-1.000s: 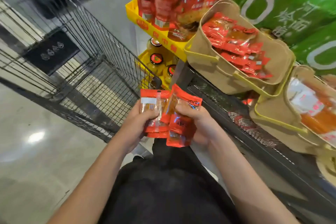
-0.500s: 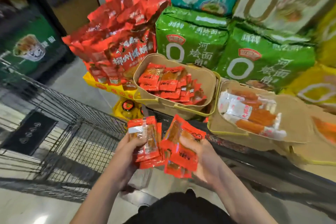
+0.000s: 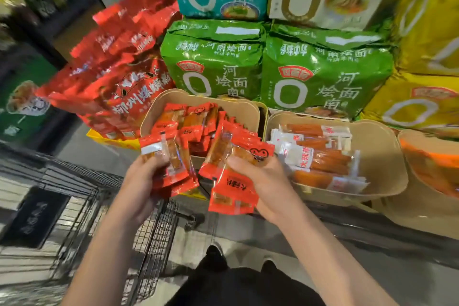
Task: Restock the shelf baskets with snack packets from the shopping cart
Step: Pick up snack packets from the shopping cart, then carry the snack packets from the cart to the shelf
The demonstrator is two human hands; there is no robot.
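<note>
Holding: left hand (image 3: 146,176) clasps a fan of small red foil snack packets (image 3: 171,164); right hand (image 3: 263,181) clasps a second bunch (image 3: 231,181).
Position: both bunches hang just before the near rim of the tan oval shelf basket (image 3: 248,109), already part-filled with matching red packets.
Neighbour: tan basket of white-and-orange sausage sticks (image 3: 382,156), touching on the right; avoid mixing.
Source: black wire shopping cart (image 3: 154,236), lower left.
Advice: carry each bunch over the rim, then release low and flat, so none slides out.
</note>
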